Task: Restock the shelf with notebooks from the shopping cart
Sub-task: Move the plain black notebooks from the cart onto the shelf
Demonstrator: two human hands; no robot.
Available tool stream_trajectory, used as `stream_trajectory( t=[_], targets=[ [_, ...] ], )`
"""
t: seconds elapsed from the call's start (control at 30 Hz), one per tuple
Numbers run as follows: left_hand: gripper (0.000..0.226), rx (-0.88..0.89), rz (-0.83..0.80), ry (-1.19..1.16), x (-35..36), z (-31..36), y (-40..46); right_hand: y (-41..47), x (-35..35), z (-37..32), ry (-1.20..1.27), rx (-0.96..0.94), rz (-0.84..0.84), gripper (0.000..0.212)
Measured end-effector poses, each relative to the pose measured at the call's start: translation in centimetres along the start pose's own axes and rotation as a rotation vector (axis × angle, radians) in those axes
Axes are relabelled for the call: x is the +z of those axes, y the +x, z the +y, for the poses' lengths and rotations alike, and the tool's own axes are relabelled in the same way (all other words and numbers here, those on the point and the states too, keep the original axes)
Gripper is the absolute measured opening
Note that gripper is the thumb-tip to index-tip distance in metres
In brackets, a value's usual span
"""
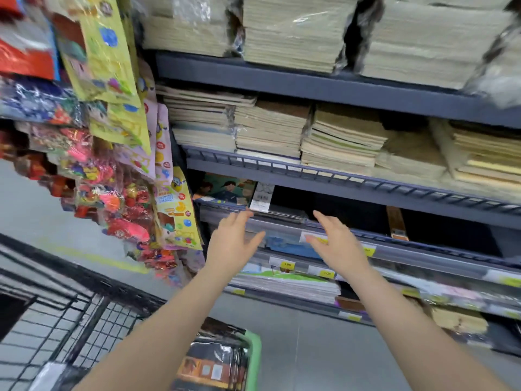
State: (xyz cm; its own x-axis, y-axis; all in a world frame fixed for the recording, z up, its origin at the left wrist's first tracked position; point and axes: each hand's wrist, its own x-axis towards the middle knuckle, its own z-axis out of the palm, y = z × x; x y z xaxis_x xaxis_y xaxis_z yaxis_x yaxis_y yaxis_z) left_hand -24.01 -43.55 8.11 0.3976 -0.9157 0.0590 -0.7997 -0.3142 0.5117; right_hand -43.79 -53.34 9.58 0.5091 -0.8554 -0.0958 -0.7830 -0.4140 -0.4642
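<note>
Both my hands reach toward the grey shelf (332, 190) and hold nothing. My left hand (232, 244) has its fingers spread, the fingertips close to a plastic-wrapped pack of notebooks (277, 211) lying flat on the third shelf level. My right hand (337, 244) is open too, just right of that pack, in front of the shelf's price rail. Behind the pack leans a notebook with an illustrated cover (225, 190). Below my arms, a green-rimmed shopping cart (255, 359) holds wrapped dark-covered notebooks (214, 365).
Stacks of beige wrapped notebooks (293, 32) fill the upper shelves. Bags of toys and sticker packs (121, 131) hang at the left beside the shelf end. A black wire cart (56, 320) stands at the lower left. Lower shelves hold more notebook piles (284, 286) with yellow price tags.
</note>
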Motion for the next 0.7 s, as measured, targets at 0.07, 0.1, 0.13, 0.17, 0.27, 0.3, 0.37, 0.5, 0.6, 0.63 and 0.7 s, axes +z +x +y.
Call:
stream_trajectory(
  t=[0.07, 0.1, 0.13, 0.17, 0.27, 0.3, 0.37, 0.5, 0.6, 0.63, 0.7],
  targets=[
    [0.058, 0.079, -0.014, 0.143, -1.8, 1.1, -2.4, -2.9, -1.7, -0.7, -0.116, -0.030, 0.031, 0.061],
    [0.064, 0.103, -0.019, 0.192, -2.1, 1.2, -3.2, -3.8, -2.0, -0.9, -0.146, -0.039, 0.043, 0.062],
    [0.068, 0.132, -0.017, 0.227, -2.5, 1.5, -4.2, -5.1, -2.6, -1.3, -0.173, -0.042, 0.053, 0.062],
    [0.069, 0.162, -0.008, 0.255, -3.1, 1.7, -5.2, -6.5, -3.3, -1.6, -0.204, -0.048, 0.062, 0.063],
    [0.065, 0.230, 0.027, 0.311, -4.8, 2.9, -8.1, -10.5, -4.6, -2.0, -0.264, -0.079, 0.101, 0.065],
    [0.065, 0.254, 0.040, 0.317, -5.6, 3.4, -9.1, -11.8, -4.8, -2.0, -0.282, -0.094, 0.121, 0.065],
    [0.064, 0.308, 0.074, 0.340, -6.8, 4.4, -11.2, -14.4, -5.1, -2.1, -0.313, -0.102, 0.157, 0.063],
    [0.061, 0.395, 0.136, 0.372, -7.9, 5.2, -16.9, -20.6, -5.7, -3.0, -0.345, -0.091, 0.214, 0.065],
    [0.066, 0.398, 0.119, 0.403, -8.2, 5.2, -22.1, -25.9, -5.2, -3.2, -0.358, -0.076, 0.174, 0.065],
    [0.065, 0.396, 0.111, 0.407, -8.4, 5.1, -23.9, -27.6, -4.9, -3.3, -0.358, -0.068, 0.168, 0.065],
    [0.060, 0.394, 0.097, 0.413, -8.7, 4.5, -27.3, -31.0, -4.2, -3.5, -0.337, -0.044, 0.174, 0.062]
  ],
)
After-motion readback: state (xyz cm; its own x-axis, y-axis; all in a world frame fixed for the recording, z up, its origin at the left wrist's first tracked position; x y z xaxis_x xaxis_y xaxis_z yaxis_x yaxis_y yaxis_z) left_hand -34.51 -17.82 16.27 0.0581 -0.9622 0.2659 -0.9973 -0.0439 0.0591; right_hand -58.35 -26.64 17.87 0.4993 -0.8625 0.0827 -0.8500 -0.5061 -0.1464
